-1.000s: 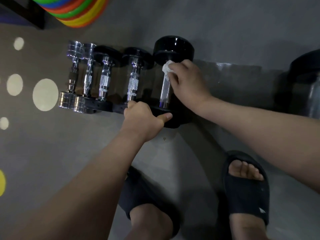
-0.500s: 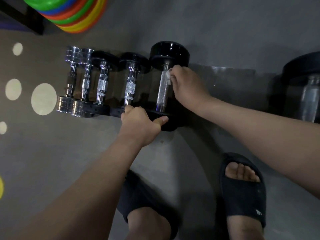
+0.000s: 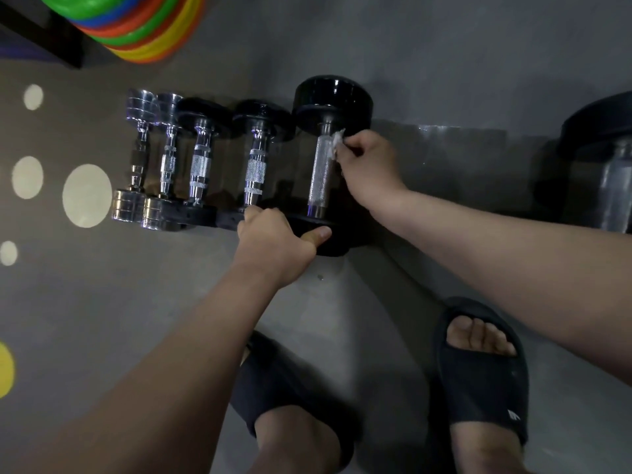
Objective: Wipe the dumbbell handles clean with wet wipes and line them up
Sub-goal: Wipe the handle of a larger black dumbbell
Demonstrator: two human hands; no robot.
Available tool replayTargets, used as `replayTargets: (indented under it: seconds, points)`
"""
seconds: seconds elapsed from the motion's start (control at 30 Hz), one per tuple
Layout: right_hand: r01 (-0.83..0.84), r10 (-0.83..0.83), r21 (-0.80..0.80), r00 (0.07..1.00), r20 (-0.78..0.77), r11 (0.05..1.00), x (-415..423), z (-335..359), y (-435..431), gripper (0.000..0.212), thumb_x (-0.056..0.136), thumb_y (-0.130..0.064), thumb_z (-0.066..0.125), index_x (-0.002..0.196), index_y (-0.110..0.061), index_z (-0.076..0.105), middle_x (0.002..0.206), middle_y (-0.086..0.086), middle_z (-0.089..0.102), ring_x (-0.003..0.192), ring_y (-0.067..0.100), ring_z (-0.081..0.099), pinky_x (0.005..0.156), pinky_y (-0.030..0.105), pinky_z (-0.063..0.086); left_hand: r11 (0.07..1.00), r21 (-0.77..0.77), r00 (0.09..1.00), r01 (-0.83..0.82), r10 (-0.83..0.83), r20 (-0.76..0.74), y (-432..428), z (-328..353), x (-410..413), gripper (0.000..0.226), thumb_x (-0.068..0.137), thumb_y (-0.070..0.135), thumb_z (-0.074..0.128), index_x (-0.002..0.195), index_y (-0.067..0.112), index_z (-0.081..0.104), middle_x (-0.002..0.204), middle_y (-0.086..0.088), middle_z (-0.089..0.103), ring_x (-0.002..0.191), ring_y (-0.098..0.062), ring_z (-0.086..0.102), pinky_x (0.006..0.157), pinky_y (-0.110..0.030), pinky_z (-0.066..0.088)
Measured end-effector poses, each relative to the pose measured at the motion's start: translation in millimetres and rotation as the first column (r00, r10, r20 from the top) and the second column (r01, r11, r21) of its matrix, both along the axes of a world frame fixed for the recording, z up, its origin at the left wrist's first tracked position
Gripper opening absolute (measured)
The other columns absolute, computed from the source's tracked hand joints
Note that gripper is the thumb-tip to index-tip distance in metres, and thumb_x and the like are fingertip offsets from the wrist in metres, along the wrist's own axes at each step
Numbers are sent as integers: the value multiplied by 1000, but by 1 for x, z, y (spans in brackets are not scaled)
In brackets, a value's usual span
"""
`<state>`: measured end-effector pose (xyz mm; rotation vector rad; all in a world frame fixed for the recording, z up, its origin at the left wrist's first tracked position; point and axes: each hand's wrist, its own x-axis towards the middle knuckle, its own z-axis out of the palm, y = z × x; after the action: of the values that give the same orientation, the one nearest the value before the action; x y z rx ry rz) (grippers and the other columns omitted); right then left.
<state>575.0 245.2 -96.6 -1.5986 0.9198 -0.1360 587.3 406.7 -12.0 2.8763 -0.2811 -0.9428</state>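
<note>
1. Dumbbell position: the large dumbbell (image 3: 333,104) lies on the floor (image 3: 444,63) at the right end of a row. Four smaller dumbbells (image 3: 198,165) sit just beside it on its left.
2. Long axis: its handle (image 3: 319,179) runs straight away from you, parallel to its neighbours (the near heads sit roughly level, so the line-up looks sound).
3. Right hand (image 3: 369,165): your fingers are curled and pinch a crumpled wet wipe (image 3: 337,142) against the thumb. The wipe touches the right side of the handle at its far end, just under the far head.
4. Left hand (image 3: 273,241): your fingers curl over the near head, with the thumb laid along its rim, steadying the weight.
5. Governing relation: the bare knurled length lies on your side of the wipe. In my judgement, the stroke must run along the axis toward the near head. Your right hand is the nearer one to the handle.
6. Risk: the handle's left side and underside are out of the wipe's contact. You will probably need to roll the weight with your left hand, and the round head may bump its neighbour.
</note>
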Motion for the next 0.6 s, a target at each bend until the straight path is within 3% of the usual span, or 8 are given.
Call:
replayTargets:
  seconds: [0.2, 0.27, 0.37, 0.43, 0.5, 0.6]
  points:
    - [158, -157, 376, 987, -35, 913, 10, 6, -3, 17, 93, -24, 70, 76, -23, 72, 77, -4, 73, 77, 12, 67, 85, 35, 58, 1000, 10, 1000, 0, 0, -6, -1, 0, 1, 66, 79, 66, 69, 102, 4, 62, 127, -23, 45, 121, -40, 49, 107, -39, 40]
    - [218, -210, 416, 976, -65, 883, 15, 8, -6, 21, 91, -22, 73, 71, -20, 70, 69, -4, 70, 71, 13, 65, 77, 32, 55, 1000, 1, 1000, 3, -3, -11, -1, -1, 1, 65, 79, 66, 68, 98, 5, 61, 124, -24, 47, 123, -39, 48, 106, -39, 41]
    - [182, -139, 456, 982, -126, 871, 1, 7, 7, 18, 91, -17, 73, 73, -17, 69, 69, -1, 68, 64, 13, 61, 72, 32, 54, 1000, -7, 1000, 11, -11, -8, 0, -1, 2, 60, 79, 66, 69, 92, 8, 59, 120, -25, 49, 124, -38, 46, 106, -39, 41]
    - [170, -125, 512, 985, -121, 842, -1, 11, 7, 16, 91, -12, 71, 76, -13, 67, 73, 5, 67, 69, 18, 61, 75, 37, 55, 1000, -16, 1000, 1, -1, -8, 1, -1, 1, 61, 79, 65, 70, 95, 6, 60, 122, -24, 48, 124, -38, 46, 107, -40, 41]
    - [235, -212, 584, 971, -107, 777, 10, 18, -2, 19, 93, -9, 68, 75, -12, 63, 76, 8, 64, 75, 21, 60, 80, 39, 54, 1000, -22, 1000, 1, -1, -7, 1, -2, 1, 63, 79, 65, 69, 97, 6, 61, 123, -24, 48, 125, -37, 45, 106, -40, 41]
    - [290, -280, 661, 952, -124, 693, 17, 25, -9, 16, 93, -17, 69, 79, -13, 63, 82, 4, 65, 80, 17, 61, 93, 39, 54, 1000, -24, 1000, 5, -5, -10, 1, 0, 1, 59, 79, 65, 69, 89, 8, 59, 122, -24, 47, 122, -38, 47, 105, -40, 42]
